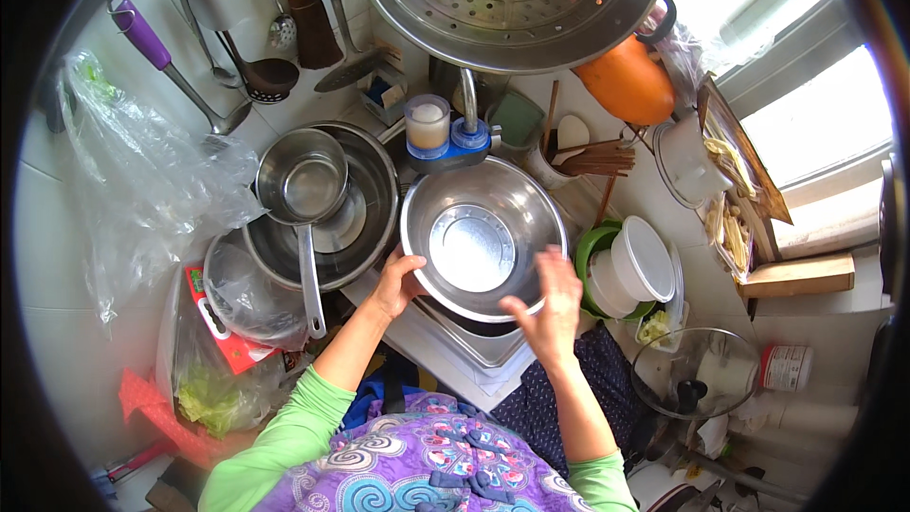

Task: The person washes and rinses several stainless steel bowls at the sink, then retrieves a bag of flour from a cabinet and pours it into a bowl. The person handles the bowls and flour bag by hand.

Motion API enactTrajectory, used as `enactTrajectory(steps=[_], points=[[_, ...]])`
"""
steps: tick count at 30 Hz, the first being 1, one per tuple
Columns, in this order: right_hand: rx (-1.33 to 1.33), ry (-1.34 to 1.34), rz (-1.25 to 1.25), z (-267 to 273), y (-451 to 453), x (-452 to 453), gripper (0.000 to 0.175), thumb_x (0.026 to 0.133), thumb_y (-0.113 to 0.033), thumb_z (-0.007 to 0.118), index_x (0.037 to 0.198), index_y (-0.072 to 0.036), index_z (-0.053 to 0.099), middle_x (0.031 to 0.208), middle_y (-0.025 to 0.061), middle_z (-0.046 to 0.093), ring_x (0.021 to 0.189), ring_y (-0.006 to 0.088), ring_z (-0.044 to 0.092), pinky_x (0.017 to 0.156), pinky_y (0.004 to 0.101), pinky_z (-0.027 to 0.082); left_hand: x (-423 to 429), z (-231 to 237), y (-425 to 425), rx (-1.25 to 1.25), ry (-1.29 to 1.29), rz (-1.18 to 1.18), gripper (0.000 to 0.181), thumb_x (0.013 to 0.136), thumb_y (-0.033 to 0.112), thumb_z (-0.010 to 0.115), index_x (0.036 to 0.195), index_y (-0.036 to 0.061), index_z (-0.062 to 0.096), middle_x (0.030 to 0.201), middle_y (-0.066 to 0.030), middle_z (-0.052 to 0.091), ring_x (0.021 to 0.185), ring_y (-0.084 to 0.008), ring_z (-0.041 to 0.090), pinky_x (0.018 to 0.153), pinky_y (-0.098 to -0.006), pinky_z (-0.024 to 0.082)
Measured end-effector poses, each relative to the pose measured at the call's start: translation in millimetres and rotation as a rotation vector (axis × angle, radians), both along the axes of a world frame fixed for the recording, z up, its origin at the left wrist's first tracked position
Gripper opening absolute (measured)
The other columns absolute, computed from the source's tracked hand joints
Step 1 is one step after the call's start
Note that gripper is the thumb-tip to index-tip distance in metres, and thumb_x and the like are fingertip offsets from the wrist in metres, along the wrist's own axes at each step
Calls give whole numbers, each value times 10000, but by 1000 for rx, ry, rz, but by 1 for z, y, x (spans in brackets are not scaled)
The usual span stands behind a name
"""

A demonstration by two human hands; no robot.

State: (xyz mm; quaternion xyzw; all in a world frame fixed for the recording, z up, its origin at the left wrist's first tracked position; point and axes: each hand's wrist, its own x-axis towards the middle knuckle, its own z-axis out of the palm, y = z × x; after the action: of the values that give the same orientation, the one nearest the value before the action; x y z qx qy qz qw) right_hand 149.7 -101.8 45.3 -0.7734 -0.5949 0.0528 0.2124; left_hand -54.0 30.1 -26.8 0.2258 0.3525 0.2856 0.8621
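Note:
A large stainless steel mixing bowl (533, 227) stands over the sink (490, 352), below a faucet with a blue-based filter (448, 149). At its lower left rim, my left hand (398, 281) grips the edge, thumb on top. My right hand (551, 306) is at the right part of the rim, fingers spread and slightly blurred; whether it touches the bowl cannot be told. The bowl holds no visible food; its bottom shines brightly. To the left, a small steel saucepan (302, 178) rests on a larger steel basin (380, 235).
A perforated steamer tray (512, 7) hangs overhead. Ladles (270, 78) hang on the tiled wall at left, near a clear plastic bag (156, 171). At right are a green bowl (586, 249) with white containers, a glass lid (732, 377) and a chopsticks holder (547, 171).

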Motion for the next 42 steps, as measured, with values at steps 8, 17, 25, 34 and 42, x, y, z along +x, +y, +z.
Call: enactTrajectory(steps=[8,17,25,34,42], points=[[-189,1460,-695,-46,3,38,318,786,-114,536,1071,13,478,741,41,539,555,113,532,481,290,539,-5,-1,5,-28,18,25,572,740,145,541,1280,45,383,1108,-91,538,1046,-206,531,868,-364,469],[-84,1265,-620,-33,17,41,179,748,-40,481,894,34,554,678,50,561,523,123,553,457,284,533,13,26,78,542,368,452,476,879,219,491,1282,-25,423,1209,-130,525,1034,-148,518,787,-258,409],[-79,1222,-603,-19,29,50,145,744,-27,490,856,57,531,694,66,548,537,146,565,460,304,539,69,-46,248,600,19,-74,361,860,197,539,1189,49,538,1075,-47,601,978,-120,555,799,-238,425],[-71,1151,-615,-7,37,44,156,727,-45,498,831,58,549,638,51,541,502,121,529,438,266,499,106,-121,277,754,-34,-315,354,876,227,557,1183,52,536,1116,-54,578,996,-113,534,841,-267,430],[-73,1135,-622,-7,40,45,185,710,-44,503,837,76,561,652,75,573,505,124,551,434,256,505,85,-75,259,660,-30,-184,321,884,227,537,1159,60,547,1095,-54,589,979,-120,550,835,-272,442]])
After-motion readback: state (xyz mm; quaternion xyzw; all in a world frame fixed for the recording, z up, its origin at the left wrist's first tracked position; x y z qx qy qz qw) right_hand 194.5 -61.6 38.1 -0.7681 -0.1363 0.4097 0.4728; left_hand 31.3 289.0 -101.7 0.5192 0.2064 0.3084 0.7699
